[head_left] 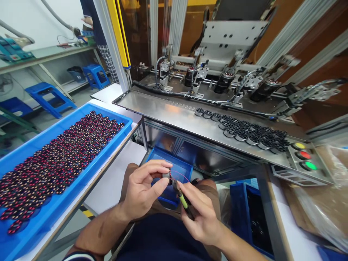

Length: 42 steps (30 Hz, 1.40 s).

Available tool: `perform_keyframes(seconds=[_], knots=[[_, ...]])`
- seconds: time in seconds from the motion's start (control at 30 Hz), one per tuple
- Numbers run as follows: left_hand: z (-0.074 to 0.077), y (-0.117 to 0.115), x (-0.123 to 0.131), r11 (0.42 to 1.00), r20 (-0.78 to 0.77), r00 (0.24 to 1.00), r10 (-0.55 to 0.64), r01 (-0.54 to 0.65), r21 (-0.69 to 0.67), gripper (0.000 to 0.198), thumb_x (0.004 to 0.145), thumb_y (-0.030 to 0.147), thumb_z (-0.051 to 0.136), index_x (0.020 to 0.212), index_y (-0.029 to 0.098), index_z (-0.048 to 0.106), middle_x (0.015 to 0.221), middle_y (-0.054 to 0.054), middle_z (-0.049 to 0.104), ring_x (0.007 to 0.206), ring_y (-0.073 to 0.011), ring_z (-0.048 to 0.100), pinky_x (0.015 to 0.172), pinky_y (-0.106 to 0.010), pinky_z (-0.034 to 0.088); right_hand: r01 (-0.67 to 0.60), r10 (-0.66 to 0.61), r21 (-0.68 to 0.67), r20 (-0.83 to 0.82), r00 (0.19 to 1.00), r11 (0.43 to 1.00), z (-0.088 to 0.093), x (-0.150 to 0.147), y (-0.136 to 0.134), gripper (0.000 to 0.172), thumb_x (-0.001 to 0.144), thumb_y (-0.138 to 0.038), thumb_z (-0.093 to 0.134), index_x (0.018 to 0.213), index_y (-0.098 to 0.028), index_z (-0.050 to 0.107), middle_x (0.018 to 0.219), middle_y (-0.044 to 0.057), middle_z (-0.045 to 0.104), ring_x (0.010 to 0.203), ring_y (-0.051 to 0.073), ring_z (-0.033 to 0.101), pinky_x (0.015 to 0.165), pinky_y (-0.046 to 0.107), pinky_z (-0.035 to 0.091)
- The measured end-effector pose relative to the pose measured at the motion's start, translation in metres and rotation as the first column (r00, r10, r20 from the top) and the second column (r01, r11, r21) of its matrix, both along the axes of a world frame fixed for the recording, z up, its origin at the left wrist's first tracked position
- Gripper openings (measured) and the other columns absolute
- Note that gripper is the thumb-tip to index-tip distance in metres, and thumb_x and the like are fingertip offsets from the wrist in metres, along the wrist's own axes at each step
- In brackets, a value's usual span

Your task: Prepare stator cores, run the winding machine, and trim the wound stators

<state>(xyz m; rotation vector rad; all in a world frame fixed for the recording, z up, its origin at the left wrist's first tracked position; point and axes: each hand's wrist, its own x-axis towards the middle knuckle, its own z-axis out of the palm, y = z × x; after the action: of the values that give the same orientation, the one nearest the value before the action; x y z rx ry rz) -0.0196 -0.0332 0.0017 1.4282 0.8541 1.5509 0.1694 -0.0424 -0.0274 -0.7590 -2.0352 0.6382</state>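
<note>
Between the thumb and fingers of my left hand (144,186) is a small wound motor stator (170,176), seen nearly edge-on. A thin pink wire (181,174) loops out from it to the right. My right hand (199,214) is closed around wire cutters (183,201) with green and black handles. The cutters' jaws are at the stator's right side; whether they touch the wire cannot be made out. Both hands are above my lap, over a blue bin (181,168) on the floor.
On the left, a blue tray (126,119) holds many wound stators. Several black-and-silver stators (240,135) stand on the machine's metal ledge (163,108). Winding fixtures (224,81) are behind it. A button box (304,156) is on the right, near plastic wrapping (335,195). Another person (100,32) stands at the back left.
</note>
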Motion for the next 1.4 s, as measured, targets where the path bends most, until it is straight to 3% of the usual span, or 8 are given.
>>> perform_keyframes(seconds=[0.13,0.4,0.67,0.87,0.97,1.03,1.23,1.4], knots=[[0.0,-0.001,-0.001,1.0,-0.015,1.0,-0.015,0.015,0.006,0.028,0.086,0.007,0.064,0.106,0.026,0.069,0.112,-0.003,0.07,0.112,-0.0153,0.062,0.097,-0.028,0.052,0.028,-0.027,-0.057,0.012,1.0,0.998,-0.002,0.003,0.0,0.069,0.079,-0.003,0.047,0.145,-0.021,0.041,0.092,0.008,0.066,0.085,0.021,0.067,0.07,0.03,0.058],[-0.005,-0.002,-0.004,0.998,-0.052,0.997,-0.05,0.052,0.039,0.031,0.086,0.005,0.062,0.107,0.026,0.068,0.112,-0.002,0.07,0.113,-0.0139,0.061,0.099,-0.026,0.051,-0.023,0.015,-0.082,-0.095,0.995,0.996,0.003,-0.006,-0.001,0.074,0.075,-0.004,0.046,0.147,-0.02,0.039,0.111,0.011,0.063,0.103,0.023,0.063,0.088,0.036,0.056],[-0.003,-0.003,-0.005,0.998,-0.101,0.993,-0.054,0.058,0.036,0.028,0.086,0.007,0.063,0.107,0.025,0.067,0.113,-0.005,0.068,0.114,-0.0158,0.061,0.097,-0.028,0.052,0.035,-0.04,-0.091,-0.048,0.998,0.995,-0.001,-0.002,-0.003,0.07,0.077,-0.005,0.049,0.145,-0.02,0.044,0.097,0.01,0.067,0.083,0.021,0.066,0.073,0.032,0.059],[-0.01,0.005,-0.014,0.967,-0.257,0.966,0.028,0.038,0.25,0.035,0.081,0.013,0.072,0.114,0.021,0.063,0.128,-0.012,0.059,0.111,-0.0231,0.064,0.093,-0.039,0.057,0.094,-0.116,-0.349,-0.042,0.992,0.932,0.0,0.006,0.001,0.065,0.078,-0.006,0.05,0.141,-0.021,0.05,0.093,0.006,0.069,0.082,0.018,0.067,0.079,0.03,0.058],[-0.011,0.008,-0.017,0.918,-0.375,0.907,0.191,-0.03,0.394,0.055,0.076,0.014,0.077,0.127,0.021,0.056,0.12,-0.012,0.063,0.116,-0.0257,0.062,0.095,-0.042,0.058,0.061,-0.091,-0.448,-0.046,0.995,0.892,0.008,0.013,-0.003,0.062,0.077,-0.007,0.05,0.138,-0.019,0.054,0.086,0.006,0.067,0.079,0.018,0.065,0.076,0.029,0.058],[-0.01,0.009,-0.018,0.89,-0.44,0.859,0.261,-0.037,0.455,0.053,0.078,0.014,0.076,0.126,0.022,0.057,0.121,-0.011,0.063,0.113,-0.0236,0.064,0.095,-0.04,0.059,0.039,-0.082,-0.504,-0.064,0.995,0.863,0.015,0.018,-0.009,0.061,0.077,-0.007,0.05,0.137,-0.018,0.055,0.087,0.006,0.067,0.076,0.016,0.064,0.074,0.028,0.058],[-0.011,0.007,-0.017,0.866,-0.542,0.773,0.33,-0.019,0.5,0.04,0.081,0.012,0.072,0.118,0.022,0.062,0.121,-0.009,0.061,0.113,-0.0198,0.065,0.091,-0.03,0.061,-0.115,0.021,-0.562,-0.172,0.985,0.819,0.028,0.034,-0.028,0.07,0.079,-0.002,0.05,0.144,-0.029,0.046,0.104,0.007,0.069,0.089,0.017,0.068,0.086,0.033,0.057],[-0.012,0.01,-0.017,0.834,-0.504,0.804,0.314,0.021,0.552,0.051,0.08,0.005,0.07,0.127,0.02,0.057,0.119,-0.01,0.067,0.114,-0.0222,0.066,0.097,-0.039,0.059,-0.287,0.128,-0.58,-0.3,0.945,0.762,0.035,0.038,-0.032,0.076,0.082,0.002,0.048,0.146,-0.038,0.04,0.117,0.007,0.065,0.102,0.017,0.067,0.093,0.037,0.054]])
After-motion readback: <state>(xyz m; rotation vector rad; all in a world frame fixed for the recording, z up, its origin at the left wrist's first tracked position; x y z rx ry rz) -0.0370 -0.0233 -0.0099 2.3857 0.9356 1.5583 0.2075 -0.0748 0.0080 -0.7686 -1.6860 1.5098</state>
